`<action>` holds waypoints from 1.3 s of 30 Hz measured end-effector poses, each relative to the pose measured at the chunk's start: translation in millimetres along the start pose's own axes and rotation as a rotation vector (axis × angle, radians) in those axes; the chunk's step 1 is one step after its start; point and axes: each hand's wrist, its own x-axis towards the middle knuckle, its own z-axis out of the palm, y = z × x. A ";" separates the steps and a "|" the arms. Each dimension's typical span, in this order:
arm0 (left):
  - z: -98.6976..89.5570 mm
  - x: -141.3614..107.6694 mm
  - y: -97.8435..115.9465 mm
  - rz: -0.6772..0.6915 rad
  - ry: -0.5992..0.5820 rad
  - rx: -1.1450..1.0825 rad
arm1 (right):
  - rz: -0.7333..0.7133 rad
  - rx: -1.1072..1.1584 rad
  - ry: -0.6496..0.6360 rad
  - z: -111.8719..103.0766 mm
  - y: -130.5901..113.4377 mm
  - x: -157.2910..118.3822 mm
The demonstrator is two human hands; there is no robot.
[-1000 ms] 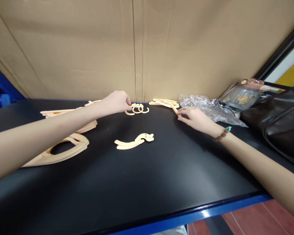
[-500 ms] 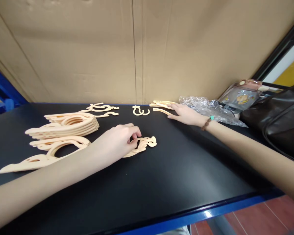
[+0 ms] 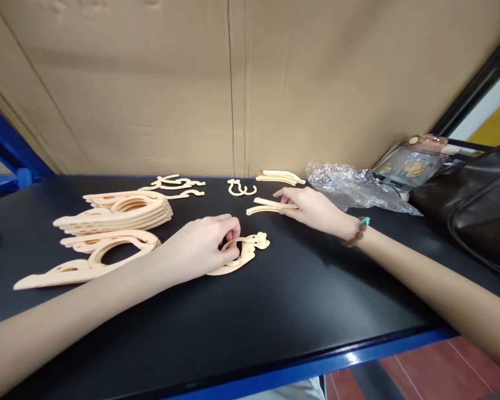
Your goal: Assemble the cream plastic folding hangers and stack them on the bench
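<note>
Near the middle of the black table [image 3: 250, 322], my left hand [image 3: 208, 241] is closed on a cream curved piece [image 3: 248, 253] with a knobbed end. Part of that piece is hidden by my fingers. To the right and farther back, my right hand [image 3: 312, 208] grips two thin cream strips [image 3: 264, 205] whose ends point left. More cream strips [image 3: 279, 176] lie behind it near the cardboard. Between the hands, at the back, are small cream hooks [image 3: 241, 189].
On the left stand stacked cream hanger-like pieces [image 3: 120, 214], with more hooks [image 3: 173, 183] behind them. Crumpled clear plastic [image 3: 358, 186], a clear pouch [image 3: 412, 166] and a dark leather bag [image 3: 475, 194] sit at the right. Cardboard [image 3: 150, 89] rises behind.
My right hand has come nearer with two strips, away from the strips at the back, and its fingers have closed. My left hand stays at the curved piece, which has tilted slightly.
</note>
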 end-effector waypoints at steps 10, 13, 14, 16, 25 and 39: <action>1.8 3.5 -11.9 -0.067 0.041 -0.325 | -0.138 -0.044 0.071 1.7 -12.1 -9.7; 3.3 4.5 -10.1 -0.108 0.083 -0.435 | -0.186 0.079 0.155 2.5 -24.9 -10.2; 3.5 4.5 -8.7 -0.116 0.086 -0.477 | -0.196 0.123 0.158 2.9 -31.1 -10.7; 3.8 3.8 -5.7 -0.106 0.091 -0.527 | -0.212 0.145 0.129 4.8 -43.7 -12.2; 11.2 1.7 -5.3 -0.032 0.344 -0.248 | 0.009 0.422 0.234 16.7 -49.0 -11.2; 14.8 8.5 -18.5 0.161 0.212 -0.006 | 0.219 0.513 0.282 21.4 -20.7 -2.4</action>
